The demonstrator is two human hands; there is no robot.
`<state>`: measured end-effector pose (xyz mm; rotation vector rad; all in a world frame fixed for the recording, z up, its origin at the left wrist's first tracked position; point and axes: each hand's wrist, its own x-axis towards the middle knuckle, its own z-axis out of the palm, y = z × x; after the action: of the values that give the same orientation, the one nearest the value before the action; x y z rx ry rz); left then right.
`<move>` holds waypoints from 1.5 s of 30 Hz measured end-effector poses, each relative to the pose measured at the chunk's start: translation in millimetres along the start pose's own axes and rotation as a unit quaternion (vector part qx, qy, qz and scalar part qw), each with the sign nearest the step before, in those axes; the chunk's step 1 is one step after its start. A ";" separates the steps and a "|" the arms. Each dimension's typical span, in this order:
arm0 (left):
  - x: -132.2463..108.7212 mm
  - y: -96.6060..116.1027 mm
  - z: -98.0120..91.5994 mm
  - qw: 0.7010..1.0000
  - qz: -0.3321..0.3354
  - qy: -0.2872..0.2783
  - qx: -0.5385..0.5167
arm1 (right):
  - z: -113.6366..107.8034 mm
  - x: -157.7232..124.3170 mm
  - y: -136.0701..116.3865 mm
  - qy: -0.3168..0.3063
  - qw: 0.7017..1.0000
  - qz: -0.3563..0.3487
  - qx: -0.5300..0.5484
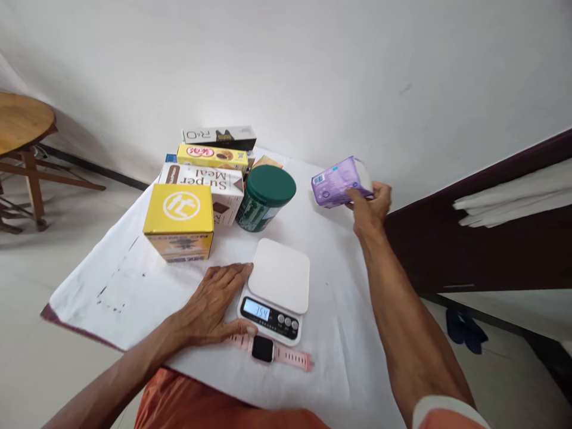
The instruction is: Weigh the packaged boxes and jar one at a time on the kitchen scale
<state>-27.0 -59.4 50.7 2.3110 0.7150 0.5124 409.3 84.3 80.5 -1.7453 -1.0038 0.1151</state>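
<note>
My right hand (372,205) grips a purple plastic packet (337,182) by its near right end, over the right back part of the table. The packet is tilted, and whether it touches the cloth I cannot tell. Flat on the cloth, my left hand (218,307) has its fingers stretched out beside a white digital kitchen scale (279,274). Its fingertips reach the scale's left edge. The bare scale's display reads what looks like 354. In front of the scale lies a smartwatch (263,349) with a pink strap, close to my left thumb.
A yellow box (179,220), a white "Super Meal" box (227,190), a slim yellow box (212,156), a black-and-white box (218,137) and a green lidded tub (267,196) stand at the back left of the white-covered table (330,333). A wall rises behind. A wooden stool (27,122) stands left.
</note>
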 end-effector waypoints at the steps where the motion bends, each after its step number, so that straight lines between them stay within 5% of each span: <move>1: 0.0 -0.1 -0.1 1.000 -0.003 -0.001 -0.001 | -14.1 -15.6 -5.2 -0.001 0.999 0.008 0.048; 8: -2.6 1.8 0.2 1.000 -0.013 0.008 0.010 | -105.1 -139.6 -68.6 -0.103 0.982 -0.052 0.148; 14: -6.3 -1.5 4.7 0.998 -0.028 0.057 0.014 | -111.3 -212.0 -99.9 -0.244 0.963 -0.079 0.082; 22: -8.5 -1.0 1.5 0.981 -0.034 0.189 0.005 | -111.3 -229.9 -94.3 -0.231 0.963 -0.089 0.102; 27: -8.5 4.0 0.7 0.971 0.004 0.232 0.050 | -124.1 -255.4 -102.7 0.023 0.993 -0.114 0.033; 30: -12.1 2.8 4.1 0.965 0.071 0.233 0.098 | -114.0 -285.7 -133.0 -0.068 0.960 -0.270 0.027; 33: -18.7 -0.6 7.5 0.954 0.152 0.224 0.127 | -83.8 -312.5 -160.7 -0.191 0.873 -0.447 -0.037; 36: -24.5 4.1 6.0 0.957 0.182 0.192 0.119 | -54.5 -326.3 -170.2 -0.224 0.822 -0.512 -0.111; 40: -25.3 33.8 -2.4 0.976 0.167 0.130 0.056 | -49.7 -324.6 -164.3 -0.200 0.826 -0.517 -0.104; 45: -15.9 73.4 -13.1 0.982 0.131 0.121 -0.064 | -82.4 -308.4 -158.9 -0.189 0.860 -0.474 -0.011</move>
<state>-20.2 -109.6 107.7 2.2541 0.4712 0.9461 164.7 -170.5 129.5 -1.0830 -2.0569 -0.1967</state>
